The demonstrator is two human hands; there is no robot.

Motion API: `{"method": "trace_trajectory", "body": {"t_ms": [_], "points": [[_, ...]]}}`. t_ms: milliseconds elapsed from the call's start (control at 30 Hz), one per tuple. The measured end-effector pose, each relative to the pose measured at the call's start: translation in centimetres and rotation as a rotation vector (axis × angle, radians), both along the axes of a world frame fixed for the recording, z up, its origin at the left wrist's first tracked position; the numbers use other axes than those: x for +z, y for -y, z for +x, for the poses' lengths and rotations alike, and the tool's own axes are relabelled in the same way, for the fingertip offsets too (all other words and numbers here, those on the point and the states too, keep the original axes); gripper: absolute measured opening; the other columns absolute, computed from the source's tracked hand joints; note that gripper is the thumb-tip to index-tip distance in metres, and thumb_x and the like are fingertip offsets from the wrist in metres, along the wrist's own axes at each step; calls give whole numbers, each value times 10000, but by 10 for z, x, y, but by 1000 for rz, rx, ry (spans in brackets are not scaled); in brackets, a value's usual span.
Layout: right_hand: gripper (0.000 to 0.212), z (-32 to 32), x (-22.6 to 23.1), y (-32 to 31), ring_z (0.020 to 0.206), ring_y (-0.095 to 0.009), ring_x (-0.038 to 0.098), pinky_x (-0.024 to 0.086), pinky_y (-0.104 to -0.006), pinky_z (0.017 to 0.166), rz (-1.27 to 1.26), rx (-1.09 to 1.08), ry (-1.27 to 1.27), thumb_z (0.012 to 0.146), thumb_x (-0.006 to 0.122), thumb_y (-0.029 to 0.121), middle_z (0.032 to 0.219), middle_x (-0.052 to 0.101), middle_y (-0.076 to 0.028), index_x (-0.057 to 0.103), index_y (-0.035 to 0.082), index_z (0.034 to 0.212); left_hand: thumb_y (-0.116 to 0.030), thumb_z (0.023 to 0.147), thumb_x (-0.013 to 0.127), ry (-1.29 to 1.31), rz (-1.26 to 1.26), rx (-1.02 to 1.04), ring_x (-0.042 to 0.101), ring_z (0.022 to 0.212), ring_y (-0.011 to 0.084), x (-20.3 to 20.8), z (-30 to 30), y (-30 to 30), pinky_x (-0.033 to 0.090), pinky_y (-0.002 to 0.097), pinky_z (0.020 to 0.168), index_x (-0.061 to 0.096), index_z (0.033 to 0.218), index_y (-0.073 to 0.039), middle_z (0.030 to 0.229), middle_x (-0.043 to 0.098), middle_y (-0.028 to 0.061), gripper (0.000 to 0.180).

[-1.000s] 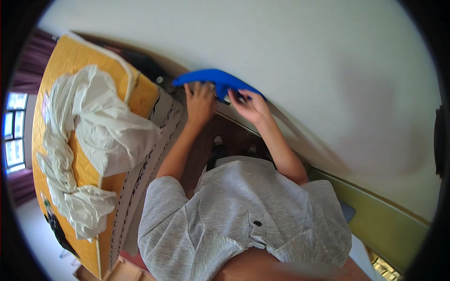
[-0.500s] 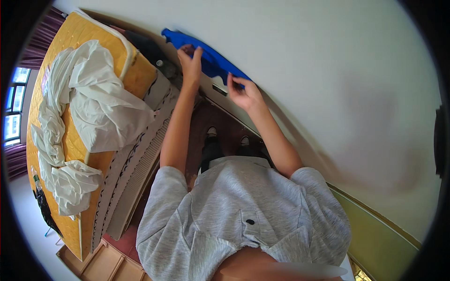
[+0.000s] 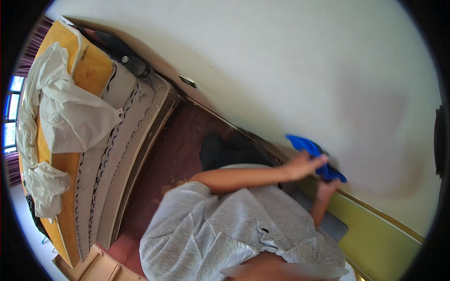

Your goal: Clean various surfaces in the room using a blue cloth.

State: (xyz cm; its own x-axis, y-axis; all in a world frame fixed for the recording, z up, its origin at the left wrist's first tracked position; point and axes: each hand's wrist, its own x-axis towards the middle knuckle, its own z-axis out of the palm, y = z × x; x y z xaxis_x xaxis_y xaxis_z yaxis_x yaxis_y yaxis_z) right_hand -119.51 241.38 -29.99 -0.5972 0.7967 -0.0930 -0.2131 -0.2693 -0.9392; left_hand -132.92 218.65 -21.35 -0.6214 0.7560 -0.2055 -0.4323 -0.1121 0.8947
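Observation:
A blue cloth [image 3: 302, 142] is bunched between my two hands, in front of the wall on the right. My left hand [image 3: 302, 165], its forearm crossing my body, is closed on the cloth's near side, slightly blurred. Just below and to the right, my right hand [image 3: 327, 188] grips the cloth's lower end. Part of the cloth is hidden behind my left fingers.
A bare yellow mattress stack [image 3: 96, 75] stands on the left, with a crumpled white sheet [image 3: 70, 119] on it. A clear bottle [image 3: 133, 64] lies by the wall. Dark red floor [image 3: 164, 140] separates the bed from me. A yellow-green panel [image 3: 375, 234] runs along the lower right wall.
Both hands have carried the blue cloth from the wall ahead of me down to my right. The cloth is more bunched, and my body has turned, with the bed shifting left in view.

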Motion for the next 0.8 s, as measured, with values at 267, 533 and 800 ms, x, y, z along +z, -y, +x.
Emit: {"method": "trace_trajectory", "body": {"t_ms": [267,533,800], "points": [[563,76,-36,-164,1186,-335,481,353,-493,1050,-167,-316,87,903,437,426,1313,497,-141,444,49,1321,-383,965,392,-198,154,-15,587,935,371,-106,100,-178,442,445,809,564,950,33,945,613,234,450],[536,168,-99,-357,1044,-296,566,429,-477,955,121,-491,-201,890,401,480,1193,584,-135,573,54,1165,-479,938,396,-222,141,-189,616,817,357,-158,126,-259,451,453,735,621,854,17,832,629,232,551],[337,85,-148,-197,919,-275,580,483,-400,831,338,-635,-111,879,484,261,1037,588,-160,572,-24,1034,-503,955,367,-456,48,219,599,626,286,-159,96,-182,468,411,620,606,747,2,655,614,168,596]]}}
